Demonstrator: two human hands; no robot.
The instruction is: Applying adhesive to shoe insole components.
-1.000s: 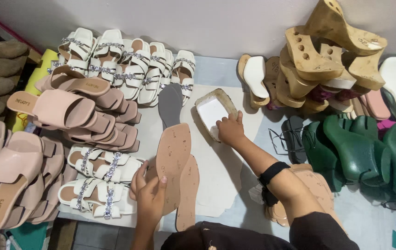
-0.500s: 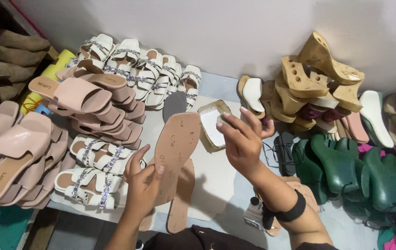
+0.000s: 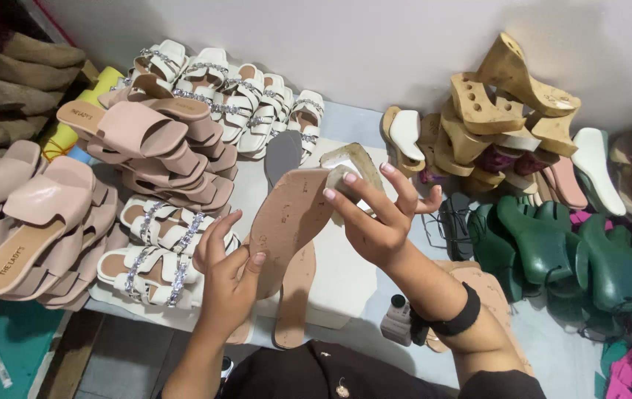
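My left hand grips the heel end of a tan shoe insole and holds it tilted up above a white board. My right hand holds a beige heel piece with a white face and presses it against the insole's toe end. A black band circles my right wrist. A second tan insole lies flat on the board beneath the raised one. A grey insole lies farther back.
Pink slide sandals are stacked at left, white strappy sandals behind and white strappy sandals near my left hand. Wooden wedge heels pile at back right, green shoe lasts at right. A small bottle stands near my right forearm.
My left hand lifted the insole off the board and tilted it upward. My right hand picked up the heel piece from the board and brought it to the insole's toe end.
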